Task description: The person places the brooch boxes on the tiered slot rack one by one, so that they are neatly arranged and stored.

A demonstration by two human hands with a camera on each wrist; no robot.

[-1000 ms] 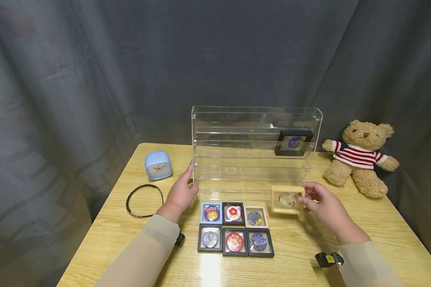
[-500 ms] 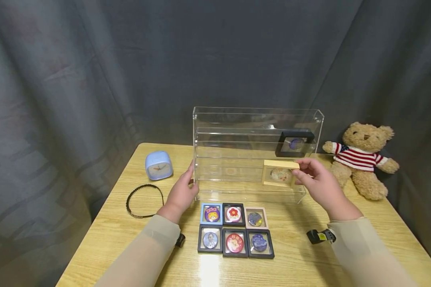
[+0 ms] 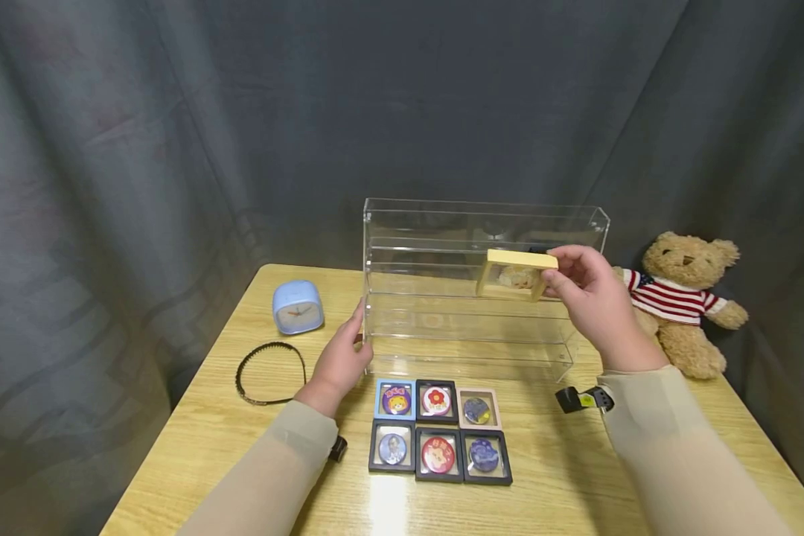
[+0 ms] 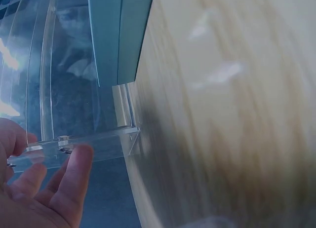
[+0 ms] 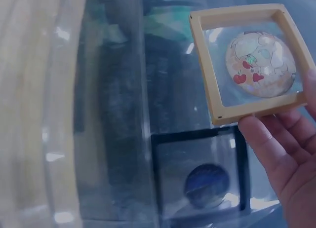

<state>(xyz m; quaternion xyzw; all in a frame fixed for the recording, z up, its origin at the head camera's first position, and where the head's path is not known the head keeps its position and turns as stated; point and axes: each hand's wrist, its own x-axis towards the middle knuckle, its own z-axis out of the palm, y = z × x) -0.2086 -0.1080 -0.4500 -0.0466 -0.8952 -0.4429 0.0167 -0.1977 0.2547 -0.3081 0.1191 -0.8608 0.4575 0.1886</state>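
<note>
A yellow square display frame (image 3: 517, 258), holding a round badge (image 5: 260, 64), is pinched at its right side by my right hand (image 3: 596, 298). It stands in front of the upper part of a clear acrylic display rack (image 3: 469, 208). My left hand (image 3: 338, 365) grips the rack's left side panel, fingertips at its edge in the left wrist view. On the rack's right end sits a black frame (image 5: 157, 176) with a dark blue badge, mostly hidden by the right hand in the head view. Just below the rack lie several framed badges, among them a blue frame (image 3: 395, 400).
Left of the rack are a blue alarm clock (image 3: 298, 307) and a black headband (image 3: 241, 372) on the wooden table (image 3: 228, 461). A teddy bear (image 3: 690, 298) in a striped sweater sits at the right, behind the right forearm. A grey curtain (image 3: 402, 97) hangs at the back.
My right hand has lifted the yellow frame from low at the rack's right front up to its upper part, now covering the black frame. The left hand keeps its grip on the rack.
</note>
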